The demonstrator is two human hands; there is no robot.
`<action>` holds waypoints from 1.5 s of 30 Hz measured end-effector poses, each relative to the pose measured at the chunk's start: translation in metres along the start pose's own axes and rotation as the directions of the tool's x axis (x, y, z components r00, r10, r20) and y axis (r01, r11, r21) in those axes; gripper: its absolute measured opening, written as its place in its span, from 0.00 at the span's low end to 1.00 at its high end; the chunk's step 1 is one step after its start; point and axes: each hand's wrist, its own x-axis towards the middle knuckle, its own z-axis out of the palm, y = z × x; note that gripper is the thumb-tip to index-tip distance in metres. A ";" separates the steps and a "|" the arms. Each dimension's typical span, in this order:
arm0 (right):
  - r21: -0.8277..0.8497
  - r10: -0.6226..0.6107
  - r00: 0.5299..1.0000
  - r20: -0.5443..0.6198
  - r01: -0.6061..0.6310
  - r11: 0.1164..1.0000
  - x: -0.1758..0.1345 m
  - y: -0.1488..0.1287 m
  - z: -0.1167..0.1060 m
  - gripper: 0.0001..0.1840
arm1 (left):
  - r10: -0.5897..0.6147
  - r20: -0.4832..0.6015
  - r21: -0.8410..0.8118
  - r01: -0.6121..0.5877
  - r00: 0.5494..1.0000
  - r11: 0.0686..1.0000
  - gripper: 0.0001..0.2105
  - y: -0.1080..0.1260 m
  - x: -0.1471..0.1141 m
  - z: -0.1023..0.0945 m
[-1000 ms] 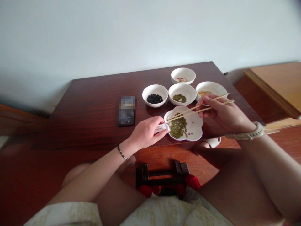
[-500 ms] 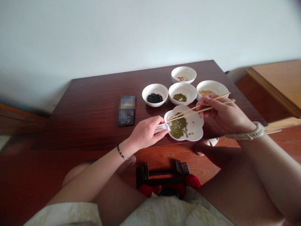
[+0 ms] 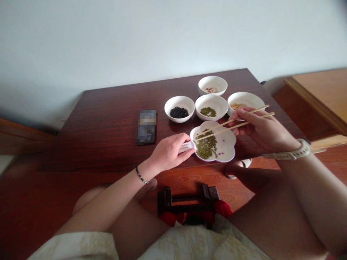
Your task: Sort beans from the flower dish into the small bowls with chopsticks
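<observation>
My left hand [image 3: 172,151] grips the handle of a white flower-shaped dish [image 3: 228,146] near the table's front edge. Green beans [image 3: 205,144] lie mostly in the dish's left half. Above its right side, my right hand [image 3: 262,130] is closed around a pair of wooden chopsticks [image 3: 230,124]. Their tips reach over the beans at the dish's left side, slightly apart. Whether a bean sits between the tips is too small to tell. Right behind the dish stands a white bowl [image 3: 211,99] with more green beans.
A bowl of black beans [image 3: 179,112], a bowl of pale yellow beans [image 3: 236,106] and a bowl with reddish-white bits [image 3: 210,90] stand on the dark wooden table [image 3: 114,119]. A blurred-out phone-like object [image 3: 146,127] lies to the left. A wooden cabinet [image 3: 322,94] stands at right.
My right hand has shifted slightly right, and the chopstick tips have spread a little apart. My left hand keeps its hold on the dish handle.
</observation>
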 end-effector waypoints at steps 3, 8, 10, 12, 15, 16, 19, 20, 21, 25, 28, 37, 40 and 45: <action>0.009 -0.007 1.000 -0.002 0.007 1.000 0.000 0.000 0.000 0.17 | 0.002 0.010 0.001 -0.002 1.000 1.000 0.08 -0.001 0.000 0.000; 0.001 -0.018 1.000 -0.009 0.018 1.000 0.000 0.001 0.002 0.19 | 0.004 0.006 0.002 -0.004 1.000 1.000 0.08 0.000 0.000 0.000; 0.007 -0.019 1.000 -0.014 0.019 1.000 -0.001 0.000 0.003 0.18 | 0.003 0.003 0.006 -0.003 1.000 1.000 0.08 0.000 0.000 0.000; 0.019 -0.016 1.000 -0.014 0.017 1.000 -0.001 -0.001 0.003 0.18 | 0.005 0.005 0.010 -0.005 1.000 1.000 0.08 0.000 0.000 0.000; 0.043 -0.029 0.999 -0.014 0.029 0.999 -0.002 -0.004 0.003 0.17 | 0.009 0.003 0.010 -0.009 1.000 1.000 0.09 -0.001 -0.001 0.000; 0.053 -0.036 0.999 -0.015 0.036 0.998 -0.001 -0.006 0.002 0.17 | 0.010 0.003 0.010 -0.010 1.000 1.000 0.09 -0.001 -0.001 0.000; 0.117 -0.078 0.995 -0.064 0.085 0.989 0.002 -0.008 -0.003 0.16 | 0.010 0.003 0.008 -0.010 1.000 1.000 0.09 -0.002 -0.001 0.001; 0.150 -0.098 0.990 -0.100 0.113 0.982 0.004 -0.008 -0.005 0.15 | 0.010 0.003 0.006 -0.010 1.000 1.000 0.09 -0.002 -0.001 0.001; 0.184 -0.115 0.984 -0.139 0.139 0.973 0.007 -0.008 -0.007 0.14 | 0.010 0.002 0.003 -0.010 1.000 1.000 0.09 -0.003 -0.001 0.001; 0.255 -0.185 0.938 -0.293 0.264 0.930 0.017 -0.006 -0.016 0.11 | 0.009 -0.001 -0.001 -0.009 1.000 1.000 0.07 -0.004 -0.003 0.002; 0.195 -0.235 0.904 -0.358 0.319 0.928 0.019 -0.007 -0.020 0.12 | 0.024 -0.011 -0.002 -0.024 1.000 1.000 0.08 -0.007 -0.004 0.004; 0.112 -0.014 0.997 -0.077 0.023 0.993 0.000 -0.015 -0.010 0.17 | 0.013 -0.011 -0.011 -0.013 1.000 1.000 0.09 -0.005 -0.002 0.002; 0.076 0.027 0.999 0.027 -0.029 0.997 -0.002 -0.013 -0.002 0.20 | 0.014 -0.008 -0.012 -0.015 1.000 1.000 0.09 -0.004 -0.001 0.002; 0.027 0.046 0.997 0.065 -0.047 0.999 0.001 -0.004 0.002 0.20 | 0.017 -0.003 -0.009 -0.017 1.000 1.000 0.10 -0.004 0.000 0.002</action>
